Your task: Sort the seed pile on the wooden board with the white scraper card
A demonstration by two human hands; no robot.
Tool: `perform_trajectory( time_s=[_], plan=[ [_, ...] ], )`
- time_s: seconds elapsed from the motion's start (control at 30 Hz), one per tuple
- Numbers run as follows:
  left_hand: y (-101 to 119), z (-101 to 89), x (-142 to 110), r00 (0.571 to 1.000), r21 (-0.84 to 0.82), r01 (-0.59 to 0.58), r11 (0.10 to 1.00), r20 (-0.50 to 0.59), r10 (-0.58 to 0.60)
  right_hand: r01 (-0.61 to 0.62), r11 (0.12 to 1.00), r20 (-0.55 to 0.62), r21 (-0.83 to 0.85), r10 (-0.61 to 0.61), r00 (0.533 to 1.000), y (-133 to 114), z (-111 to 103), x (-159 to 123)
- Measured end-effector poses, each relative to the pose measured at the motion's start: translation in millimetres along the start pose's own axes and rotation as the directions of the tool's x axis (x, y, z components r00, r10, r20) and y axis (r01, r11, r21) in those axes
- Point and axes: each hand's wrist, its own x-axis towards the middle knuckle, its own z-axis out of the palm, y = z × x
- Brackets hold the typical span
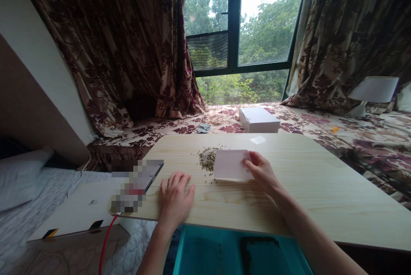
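My right hand (260, 171) grips the right end of a flat white dough scraper (231, 165), thumb on its upper face. The scraper is tilted over the table, and its left edge meets a small heap of green beans (208, 160). Whitish grains show among the beans, too small to name surely. A few loose beans are scattered around the heap and by the scraper's lower left corner. My left hand (176, 192) rests palm down on the wooden table (224, 204), fingers extended and holding nothing, to the left of and nearer than the heap.
A tablet-like device (150, 177), partly pixelated, lies at the table's left edge with a red cable (107, 236). Below the near edge is a teal two-part bin (208, 249). A white paper piece (257, 139) lies at the far edge; a white box (259, 121) stands behind.
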Motion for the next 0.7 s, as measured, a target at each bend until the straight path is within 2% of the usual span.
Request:
perform_trajectory(
  time_s=[0.2, 0.33, 0.5, 0.7],
  plan=[
    [-0.3, 0.7, 0.0, 1.0, 0.002, 0.003, 1.0, -0.003, -0.003, 0.009, 1.0, -0.011, -0.025, -0.01, 1.0, 2.1, -1.3, 0.2],
    [0.6, -0.5, 0.0, 1.0, -0.005, 0.009, 1.0, -0.002, -0.009, -0.012, 0.999, -0.005, 0.051, 0.012, 1.0, 0.3, 0.6, -0.1],
    [0.4, -1.6, 0.3, 1.0, -0.029, 0.002, 1.0, 0.006, -0.002, -0.048, 0.991, 0.192, 0.123, 0.024, 0.981, -14.7, 14.4, 4.7],
    [-4.5, -0.9, 2.5, 0.994, -0.132, 0.007, 0.991, -0.103, -0.02, -0.092, 0.99, 0.355, 0.109, 0.048, 0.933, -28.1, 43.1, 18.2]
  ],
)
